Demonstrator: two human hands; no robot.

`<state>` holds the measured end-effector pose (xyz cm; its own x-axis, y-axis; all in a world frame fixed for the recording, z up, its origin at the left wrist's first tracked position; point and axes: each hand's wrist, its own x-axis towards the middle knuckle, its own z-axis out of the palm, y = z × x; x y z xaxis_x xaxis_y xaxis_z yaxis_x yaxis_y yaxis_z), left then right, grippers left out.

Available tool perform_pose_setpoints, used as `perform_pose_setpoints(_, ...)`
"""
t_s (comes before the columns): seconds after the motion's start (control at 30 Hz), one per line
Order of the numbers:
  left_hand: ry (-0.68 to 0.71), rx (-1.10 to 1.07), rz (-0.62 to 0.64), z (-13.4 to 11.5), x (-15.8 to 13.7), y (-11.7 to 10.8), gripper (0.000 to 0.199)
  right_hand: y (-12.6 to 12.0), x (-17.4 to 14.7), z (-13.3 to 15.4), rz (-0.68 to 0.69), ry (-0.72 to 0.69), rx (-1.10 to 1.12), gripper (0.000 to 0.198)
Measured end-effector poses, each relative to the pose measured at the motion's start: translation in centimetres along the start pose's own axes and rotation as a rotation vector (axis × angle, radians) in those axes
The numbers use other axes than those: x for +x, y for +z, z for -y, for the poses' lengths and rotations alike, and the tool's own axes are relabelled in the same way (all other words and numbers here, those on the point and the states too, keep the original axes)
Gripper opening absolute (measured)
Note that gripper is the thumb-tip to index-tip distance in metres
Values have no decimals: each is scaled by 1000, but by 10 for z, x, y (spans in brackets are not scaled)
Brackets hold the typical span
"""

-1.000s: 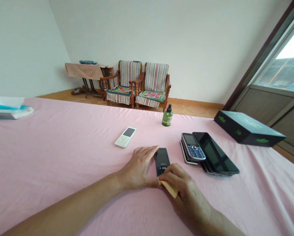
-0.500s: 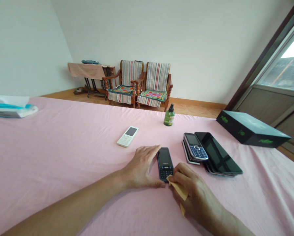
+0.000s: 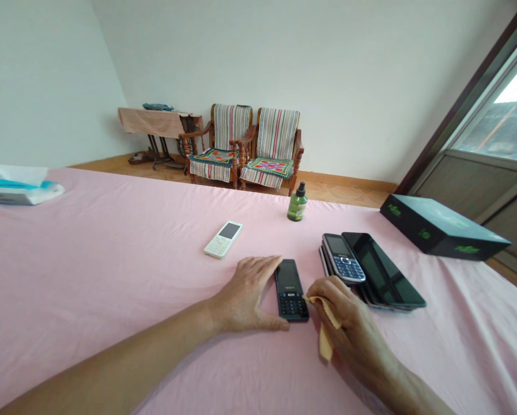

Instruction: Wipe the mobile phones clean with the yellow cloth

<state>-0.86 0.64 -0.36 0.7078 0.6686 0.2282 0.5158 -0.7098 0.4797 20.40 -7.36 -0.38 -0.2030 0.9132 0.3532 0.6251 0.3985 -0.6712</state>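
A dark keypad phone (image 3: 291, 288) lies face up on the pink tablecloth, its screen end pointing away from me. My left hand (image 3: 246, 297) braces it, with the fingers at its upper left corner and the thumb by its lower left corner. Pinched in my right hand (image 3: 342, 314) is a yellow cleaning cloth (image 3: 326, 340). One corner of the cloth touches the phone's right edge, level with the upper keys. The rest of the cloth hangs out below the curled fingers.
A white keypad phone (image 3: 224, 239) lies ahead, left of a green spray bottle (image 3: 297, 203). On the right are a silver-edged keypad phone (image 3: 343, 259) atop a pile, stacked dark touchscreen devices (image 3: 385, 274) and a black box (image 3: 442, 227). A tissue pack (image 3: 22, 190) sits far left.
My right hand has moved the cloth up and right, from the lower keys to the phone's right edge, uncovering the keypad. My left hand stays at the phone's left side.
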Motion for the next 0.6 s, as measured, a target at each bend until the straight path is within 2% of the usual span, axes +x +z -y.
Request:
perform_pose_setpoints(0.17, 9, 8, -2, 1, -1, 1, 112, 2, -2, -1, 59, 99, -10, 22)
perform_pose_setpoints(0.3, 8, 8, -3, 1, -1, 0, 112, 1, -1, 0, 48, 121, -20, 17)
perform_pose_setpoints(0.4, 8, 5, 2, 0, 0, 0, 111, 0, -1, -3, 4, 120, -15, 12)
perform_pose_setpoints(0.5, 7, 10, 9, -1, 0, -1, 111, -1, -2, -7, -25, 96, -1, 25)
perform_pose_setpoints(0.6, 9, 4, 0, -1, 0, -1, 110, -1, -2, -7, -3, 66, -24, 22)
